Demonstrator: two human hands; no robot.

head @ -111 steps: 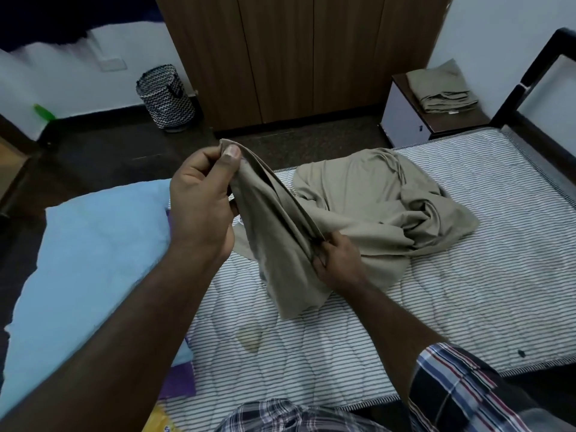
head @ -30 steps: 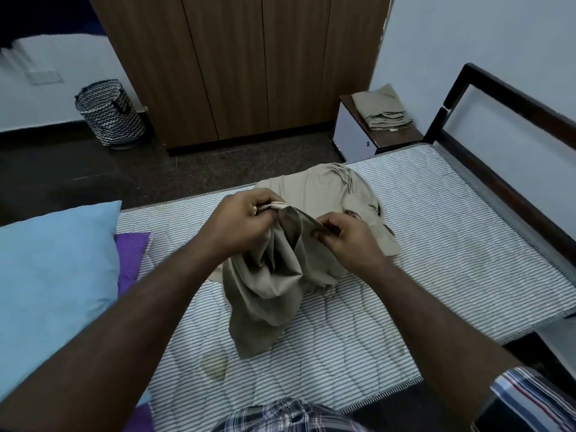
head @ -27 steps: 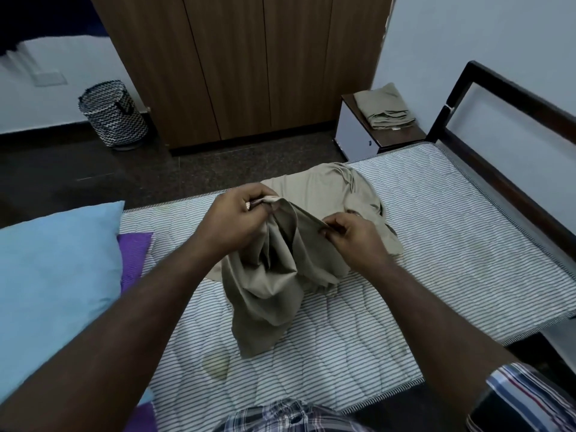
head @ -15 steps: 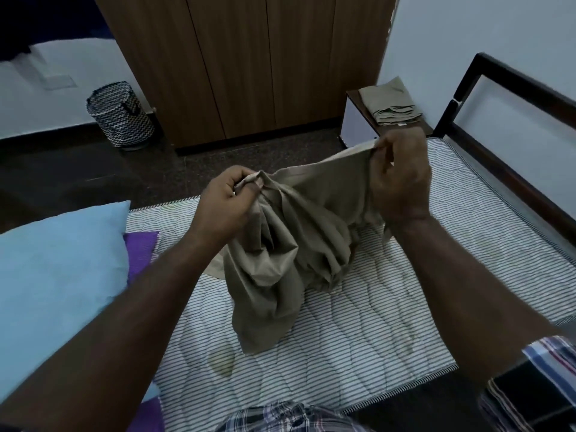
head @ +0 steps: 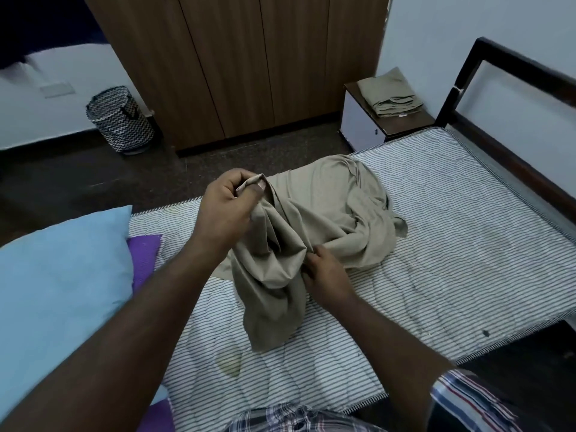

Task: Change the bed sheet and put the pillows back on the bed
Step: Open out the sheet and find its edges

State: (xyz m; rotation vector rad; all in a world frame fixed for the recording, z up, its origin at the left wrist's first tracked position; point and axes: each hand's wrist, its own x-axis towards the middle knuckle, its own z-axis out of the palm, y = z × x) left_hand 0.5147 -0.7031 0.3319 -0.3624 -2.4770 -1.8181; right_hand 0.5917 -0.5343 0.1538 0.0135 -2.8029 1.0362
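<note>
Head view. Your left hand (head: 226,210) is raised above the bare striped mattress (head: 436,244), thumb and fingers pinched shut on a corner of the beige bed sheet (head: 314,229). From that pinch the cloth hangs in loose folds down to the mattress. Your right hand (head: 324,272) sits lower, just right of the hanging folds, fingers closed on a bunched edge of the same sheet (how much cloth is inside that grip cannot be told, since the folds cover the fingertips). The rest of the sheet lies crumpled in a heap mid-mattress, beyond both hands.

A light blue pillow (head: 62,275) rests at the left end of the mattress, partly over a purple pillow (head: 143,254). A folded beige cloth (head: 389,95) lies on the bedside table (head: 405,124), just beside the dark bed frame (head: 514,120). A zigzag-patterned basket (head: 120,121) stands on the floor near the wooden wardrobe (head: 249,67).
</note>
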